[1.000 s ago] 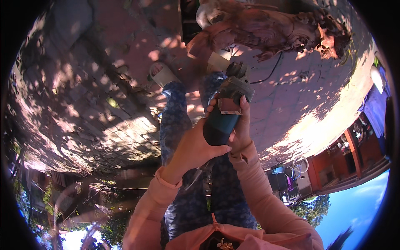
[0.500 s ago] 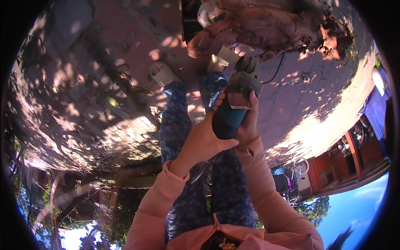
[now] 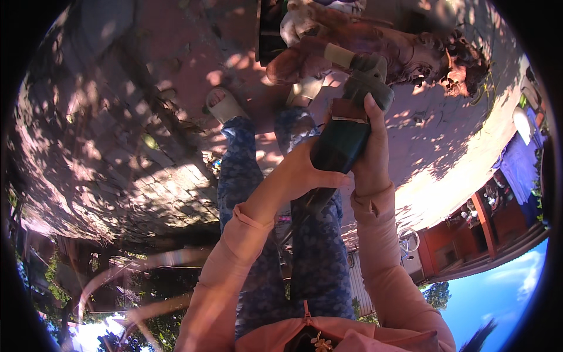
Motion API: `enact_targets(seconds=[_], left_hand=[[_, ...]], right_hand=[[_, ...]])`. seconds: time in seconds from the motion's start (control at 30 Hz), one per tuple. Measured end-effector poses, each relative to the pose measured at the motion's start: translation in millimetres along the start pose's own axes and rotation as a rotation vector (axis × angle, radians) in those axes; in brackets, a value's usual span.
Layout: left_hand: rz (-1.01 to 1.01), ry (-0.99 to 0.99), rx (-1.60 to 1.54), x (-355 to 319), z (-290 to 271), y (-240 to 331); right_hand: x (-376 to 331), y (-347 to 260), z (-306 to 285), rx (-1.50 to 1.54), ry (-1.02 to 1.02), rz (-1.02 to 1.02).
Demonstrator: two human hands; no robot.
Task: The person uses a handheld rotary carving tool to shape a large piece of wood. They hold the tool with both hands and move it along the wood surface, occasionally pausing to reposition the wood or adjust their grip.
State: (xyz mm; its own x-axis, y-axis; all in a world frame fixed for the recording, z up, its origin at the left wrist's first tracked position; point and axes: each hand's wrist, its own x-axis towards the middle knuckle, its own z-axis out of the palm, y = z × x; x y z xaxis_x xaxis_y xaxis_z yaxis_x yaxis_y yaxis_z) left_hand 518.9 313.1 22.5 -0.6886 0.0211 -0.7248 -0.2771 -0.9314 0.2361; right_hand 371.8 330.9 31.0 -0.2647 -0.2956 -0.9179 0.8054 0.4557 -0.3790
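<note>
Gripping a power tool [image 3: 343, 144] in both hands, the person is standing on a paved patio [image 3: 146, 88] in dappled shade. Tool: dark green body, reddish-brown band near the front, grey head [image 3: 368, 82] with a pale side handle [image 3: 339, 56] sticking out to the left. It is pointing away from the person, held above the legs and over the far part of the patio. Left hand [image 3: 305, 173] is wrapping the body from the left, fingers clenched round it. Right hand [image 3: 370, 149] is clasping the right side, fingers reaching up along the body toward the head. Pale sandals [image 3: 226, 105] are showing on the paving below. Pink sleeves [image 3: 234, 258] are covering both forearms.
</note>
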Motion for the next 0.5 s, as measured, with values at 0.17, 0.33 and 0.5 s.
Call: enact_targets(seconds=[0.17, 0.33, 0.5], left_hand=[[0.032, 0.005, -0.055, -4, 1, 8], [0.071, 0.043, -0.120, -26, 8, -17], [0.127, 0.083, -0.137, -34, 19, -25]], right_hand=[[2, -3, 1, -0.065, -0.002, 0.024], [-21, 14, -4, -0.123, 0.023, 0.075], [-34, 12, -2, -0.153, 0.071, 0.066]])
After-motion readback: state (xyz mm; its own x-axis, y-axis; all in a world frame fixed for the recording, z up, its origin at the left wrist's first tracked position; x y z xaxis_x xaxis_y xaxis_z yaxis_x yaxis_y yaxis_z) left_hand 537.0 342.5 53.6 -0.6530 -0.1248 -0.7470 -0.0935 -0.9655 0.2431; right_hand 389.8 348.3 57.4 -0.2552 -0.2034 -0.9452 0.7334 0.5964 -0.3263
